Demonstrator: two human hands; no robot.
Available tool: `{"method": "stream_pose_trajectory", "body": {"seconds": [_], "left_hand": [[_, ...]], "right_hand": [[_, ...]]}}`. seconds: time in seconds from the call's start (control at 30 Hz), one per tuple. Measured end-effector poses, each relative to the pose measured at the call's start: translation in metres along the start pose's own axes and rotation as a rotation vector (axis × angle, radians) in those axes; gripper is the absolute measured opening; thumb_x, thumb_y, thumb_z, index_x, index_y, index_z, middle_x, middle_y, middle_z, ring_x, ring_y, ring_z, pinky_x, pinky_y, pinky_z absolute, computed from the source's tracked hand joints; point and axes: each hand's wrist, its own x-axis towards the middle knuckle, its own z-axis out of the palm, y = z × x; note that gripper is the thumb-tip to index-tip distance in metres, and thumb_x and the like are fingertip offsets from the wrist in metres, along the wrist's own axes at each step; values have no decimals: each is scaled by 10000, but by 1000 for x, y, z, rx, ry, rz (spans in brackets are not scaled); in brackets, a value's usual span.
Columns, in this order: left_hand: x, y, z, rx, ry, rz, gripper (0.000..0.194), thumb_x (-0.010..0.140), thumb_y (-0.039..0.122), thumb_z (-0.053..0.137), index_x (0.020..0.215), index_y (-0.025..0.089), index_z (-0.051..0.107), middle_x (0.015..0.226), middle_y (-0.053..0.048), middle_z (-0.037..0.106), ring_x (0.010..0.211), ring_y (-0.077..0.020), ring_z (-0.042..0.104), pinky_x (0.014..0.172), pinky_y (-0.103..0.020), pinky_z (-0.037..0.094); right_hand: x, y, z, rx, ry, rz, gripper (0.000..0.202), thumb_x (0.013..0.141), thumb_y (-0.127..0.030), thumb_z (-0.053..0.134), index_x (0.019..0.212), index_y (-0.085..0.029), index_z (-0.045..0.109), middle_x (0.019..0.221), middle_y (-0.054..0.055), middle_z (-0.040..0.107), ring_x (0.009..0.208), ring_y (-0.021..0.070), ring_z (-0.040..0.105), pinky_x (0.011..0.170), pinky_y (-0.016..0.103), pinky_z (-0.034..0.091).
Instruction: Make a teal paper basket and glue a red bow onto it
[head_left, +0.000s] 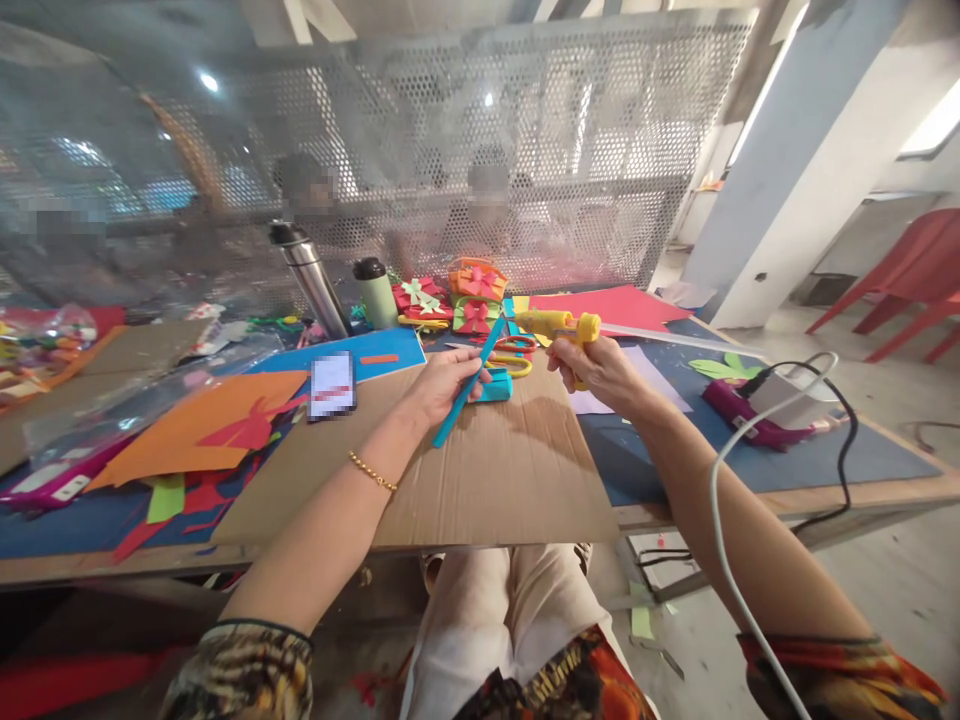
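Note:
My left hand (pixel 448 386) pinches a narrow blue paper strip (pixel 452 418) that slants up and to the right. Just behind those fingers lies a rolled turquoise paper piece (pixel 496 387); whether the hand touches it I cannot tell. My right hand (pixel 589 366) is wrapped round the handle of a yellow glue gun (pixel 551 323), its nozzle pointing left toward the strip's upper end. Beyond the roll rest yellow-handled scissors (pixel 517 366) and a red-handled pair (pixel 517 344). Both hands are above a brown cardboard sheet (pixel 525 470).
Paper boxes with bows (pixel 478 290), a green bottle (pixel 376 293) and a steel flask (pixel 311 280) stand at the back. A phone (pixel 331 386) and orange paper (pixel 202 420) lie left. A purple power strip (pixel 750 412) with a white cable (pixel 716 500) is at right.

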Motion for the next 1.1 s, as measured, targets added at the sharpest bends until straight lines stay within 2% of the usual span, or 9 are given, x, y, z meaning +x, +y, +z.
{"method": "stream_pose_trajectory", "body": {"seconds": [0.2, 0.43, 0.57, 0.8, 0.9, 1.1], "left_hand": [[0, 0, 0, 8, -27, 14, 107, 959, 20, 614, 938, 80, 701, 598, -8, 656, 380, -100, 541, 415, -215, 367], [-2, 0, 1, 0, -42, -4, 122, 967, 20, 602, 984, 67, 713, 597, -8, 652, 385, -113, 561, 414, -221, 372], [-3, 0, 2, 3, -24, -14, 176, 996, 12, 538, 990, 70, 704, 593, -12, 655, 379, -111, 556, 409, -221, 367], [-1, -2, -1, -15, -39, 13, 81, 939, 17, 652, 943, 69, 714, 587, -12, 651, 388, -108, 546, 412, -222, 361], [-2, 0, 2, -11, -22, 9, 126, 960, 8, 606, 917, 79, 701, 575, -11, 648, 376, -105, 536, 409, -217, 370], [-6, 3, 7, -1, -4, -15, 220, 1000, -14, 499, 918, 78, 681, 554, -9, 635, 363, -97, 515, 398, -202, 354]], "right_hand": [[-1, 0, -1, -115, -17, 21, 587, 1007, -744, 439, 732, -247, 588, 523, -14, 551, 545, 144, 535, 615, 299, 459], [-1, 2, -1, -158, -27, 37, 608, 1022, -752, 410, 718, -252, 578, 514, -5, 563, 535, 152, 526, 632, 314, 470], [0, 0, -1, -176, -30, 79, 532, 1065, -643, 420, 728, -258, 562, 524, -4, 559, 539, 161, 538, 666, 335, 495], [-1, -2, 0, -180, -12, 69, 424, 1055, -505, 483, 711, -262, 539, 530, -23, 543, 526, 145, 533, 650, 317, 485], [-1, 2, 0, -175, -20, 54, 418, 1037, -530, 512, 723, -257, 545, 531, -26, 547, 524, 141, 538, 613, 307, 470], [1, 11, 0, -162, -3, -38, 534, 1029, -702, 474, 733, -261, 530, 512, -33, 540, 487, 131, 525, 572, 306, 464]]}}
